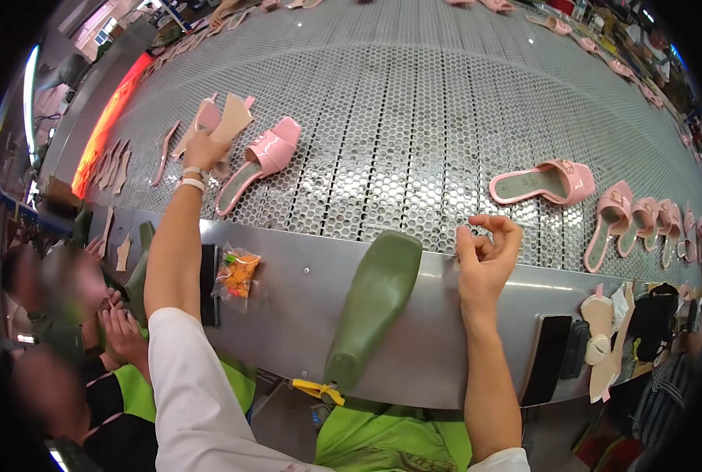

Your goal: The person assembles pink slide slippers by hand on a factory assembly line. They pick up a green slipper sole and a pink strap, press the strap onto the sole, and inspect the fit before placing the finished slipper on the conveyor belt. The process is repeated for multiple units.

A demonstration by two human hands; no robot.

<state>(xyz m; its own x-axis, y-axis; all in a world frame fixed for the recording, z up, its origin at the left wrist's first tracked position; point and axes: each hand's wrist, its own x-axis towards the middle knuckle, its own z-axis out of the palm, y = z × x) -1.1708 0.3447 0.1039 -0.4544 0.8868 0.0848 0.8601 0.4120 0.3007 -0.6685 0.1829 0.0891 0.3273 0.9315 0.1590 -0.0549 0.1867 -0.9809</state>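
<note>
Reaching out over the metal conveyor at the left, my left hand (207, 148) is closed on a tan insole piece (234, 118). A second tan piece and a pink shoe part (208, 116) show beside its fingers; their hold is partly hidden. Just right of it a pink slide sandal (271, 152) lies on the belt. My right hand (488, 258) is raised at the belt's near edge, fingers loosely curled and apart, nothing visible in them. Between my arms a green shoe last (376, 303) rests sole-up or tilted, I cannot tell which, over the steel ledge (288, 315).
Another pink sandal (543, 182) lies right of centre, with several more in a row beyond. On the ledge are a snack bag (237, 275), a phone (546, 358) and more tan pieces (599, 326). A co-worker's hands (121, 326) are at the left, near a red-lit strip (107, 126).
</note>
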